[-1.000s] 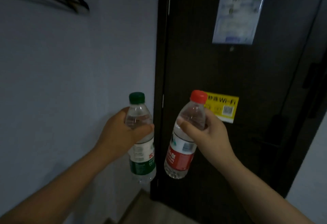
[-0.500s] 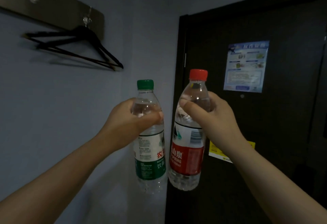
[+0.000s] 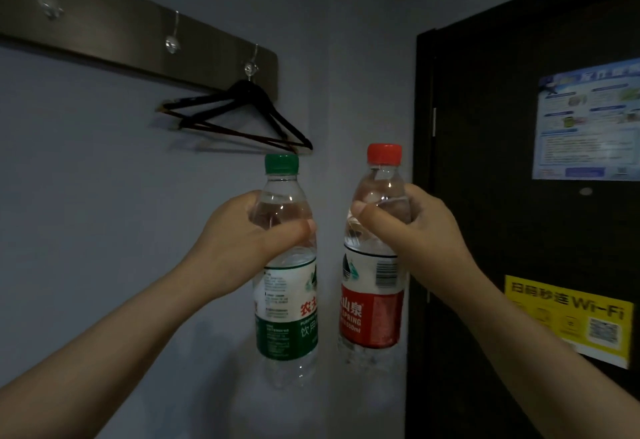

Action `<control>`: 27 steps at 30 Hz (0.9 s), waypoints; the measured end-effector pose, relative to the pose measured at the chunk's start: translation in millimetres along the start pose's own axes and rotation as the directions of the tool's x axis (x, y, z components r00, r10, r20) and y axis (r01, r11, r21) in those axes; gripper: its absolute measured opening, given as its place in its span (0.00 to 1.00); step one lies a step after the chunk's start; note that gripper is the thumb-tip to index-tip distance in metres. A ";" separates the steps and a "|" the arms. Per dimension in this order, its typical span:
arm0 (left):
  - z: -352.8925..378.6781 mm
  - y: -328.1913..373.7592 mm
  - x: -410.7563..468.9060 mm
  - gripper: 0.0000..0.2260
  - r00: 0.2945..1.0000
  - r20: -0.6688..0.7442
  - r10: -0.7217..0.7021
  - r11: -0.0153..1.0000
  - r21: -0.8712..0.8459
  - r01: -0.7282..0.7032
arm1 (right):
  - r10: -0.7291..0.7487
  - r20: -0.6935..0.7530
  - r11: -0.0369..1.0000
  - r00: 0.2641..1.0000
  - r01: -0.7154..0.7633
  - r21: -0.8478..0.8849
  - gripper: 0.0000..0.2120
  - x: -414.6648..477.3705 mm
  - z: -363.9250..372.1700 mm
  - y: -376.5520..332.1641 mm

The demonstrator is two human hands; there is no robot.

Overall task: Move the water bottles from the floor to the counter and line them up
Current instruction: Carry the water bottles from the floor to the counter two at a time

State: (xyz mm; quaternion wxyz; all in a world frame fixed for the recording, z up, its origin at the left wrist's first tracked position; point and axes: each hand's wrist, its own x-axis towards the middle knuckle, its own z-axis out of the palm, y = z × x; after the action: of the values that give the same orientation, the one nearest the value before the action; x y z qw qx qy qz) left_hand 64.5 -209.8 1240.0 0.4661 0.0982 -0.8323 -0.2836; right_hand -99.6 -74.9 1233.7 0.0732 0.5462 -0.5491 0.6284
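Forearms, left hand and right hand are bare.

A metal hook rail is mounted on a grey wall, and black hangers are hung from the hook nearest a dark door. On the door, a blue notice is posted above a yellow Wi-Fi sticker.

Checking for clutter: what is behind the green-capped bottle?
Behind the green-capped bottle is grey wall; black hangers end just above its cap. Its label and the left hand cover the wall directly behind.
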 end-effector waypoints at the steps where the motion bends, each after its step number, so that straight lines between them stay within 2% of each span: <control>1: -5.7 -1.7 -1.7 0.04 1.000 -0.006 -0.003 1.000 0.008 0.003 | -0.002 0.013 1.000 1.000 0.002 0.021 0.17 2.6 6.0 2.1; 5: -26.7 -6.5 -7.9 0.04 0.994 -0.095 -0.058 0.997 0.043 0.062 | -0.022 0.072 0.991 0.997 0.012 0.135 0.13 13.9 27.4 8.9; 10: -46.6 -0.5 -21.1 0.18 0.972 -0.224 -0.076 0.971 0.204 0.123 | -0.088 0.168 0.958 0.982 0.037 0.285 0.07 32.0 52.3 14.0; 14: -58.5 16.9 -36.9 0.19 0.919 -0.376 -0.116 0.922 0.303 0.241 | -0.178 0.252 0.916 0.951 0.066 0.397 0.04 46.4 71.7 12.7; 18: -65.1 40.0 -61.5 0.18 0.847 -0.519 -0.118 0.841 0.401 0.363 | -0.266 0.326 0.860 0.907 0.071 0.505 0.09 48.0 92.8 5.2; 23: -80.8 75.8 -102.7 0.19 0.780 -0.616 -0.113 0.709 0.499 0.498 | -0.369 0.408 0.780 0.835 0.039 0.625 0.19 32.8 124.3 -19.6; 27: -98.5 113.4 -139.5 0.20 0.715 -0.697 -0.058 0.610 0.542 0.578 | -0.438 0.435 0.699 0.787 -0.005 0.715 0.19 11.3 149.1 -55.2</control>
State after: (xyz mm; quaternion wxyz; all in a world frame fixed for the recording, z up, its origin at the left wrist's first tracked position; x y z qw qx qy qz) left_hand 234.0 -94.6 1243.3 0.5679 0.5186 -0.6380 0.0381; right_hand 24.5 -174.1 1246.2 -0.2243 0.7606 -0.2017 0.5748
